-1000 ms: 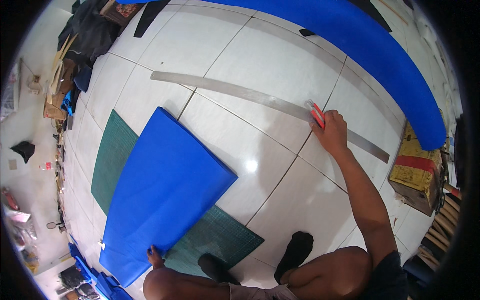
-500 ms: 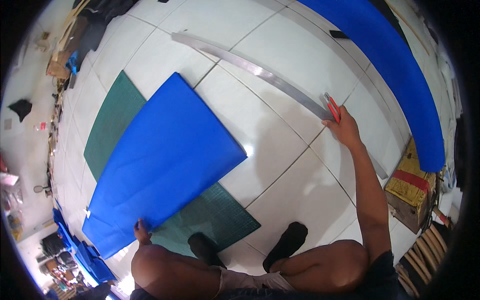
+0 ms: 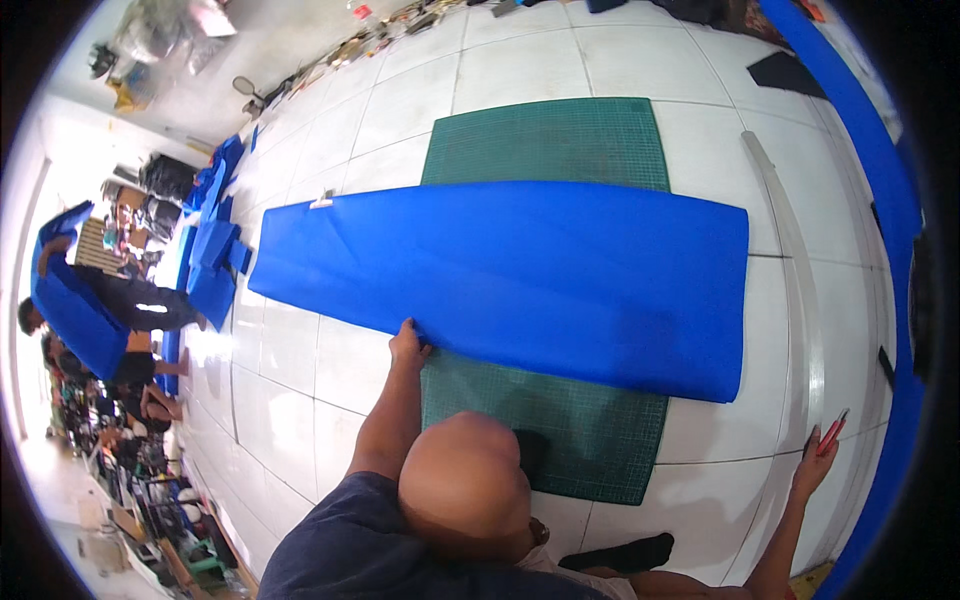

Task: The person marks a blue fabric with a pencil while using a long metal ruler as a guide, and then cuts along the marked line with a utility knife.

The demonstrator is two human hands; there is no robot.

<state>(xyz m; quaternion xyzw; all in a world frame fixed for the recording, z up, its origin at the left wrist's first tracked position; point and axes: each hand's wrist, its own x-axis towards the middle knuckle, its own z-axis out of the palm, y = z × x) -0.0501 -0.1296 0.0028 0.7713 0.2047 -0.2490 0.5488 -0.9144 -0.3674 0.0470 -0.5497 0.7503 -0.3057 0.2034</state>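
Observation:
A long blue sheet (image 3: 540,280), tapering toward the left, lies across a green cutting mat (image 3: 550,135) on the tiled floor. My left hand (image 3: 406,345) pinches its near edge, left of the mat. A small white clip (image 3: 322,200) sits on the sheet's far left edge. Out to the right, my right hand (image 3: 816,468) is closed around a red-handled cutter knife (image 3: 831,432), its tip pointing away from me. The fingers of that hand are at the near end of a long metal ruler (image 3: 800,270), which lies right of the sheet.
A long blue strip (image 3: 880,140) curves along the right side. At left, another person (image 3: 130,300) carries blue sheeting, near folded blue pieces (image 3: 212,265). Clutter lines the far wall. My socked foot (image 3: 620,552) is on the tiles at lower right.
My view has swung left, bringing the other person into sight. My left hand is still at the sheet's near edge; the right still has the knife by the ruler.

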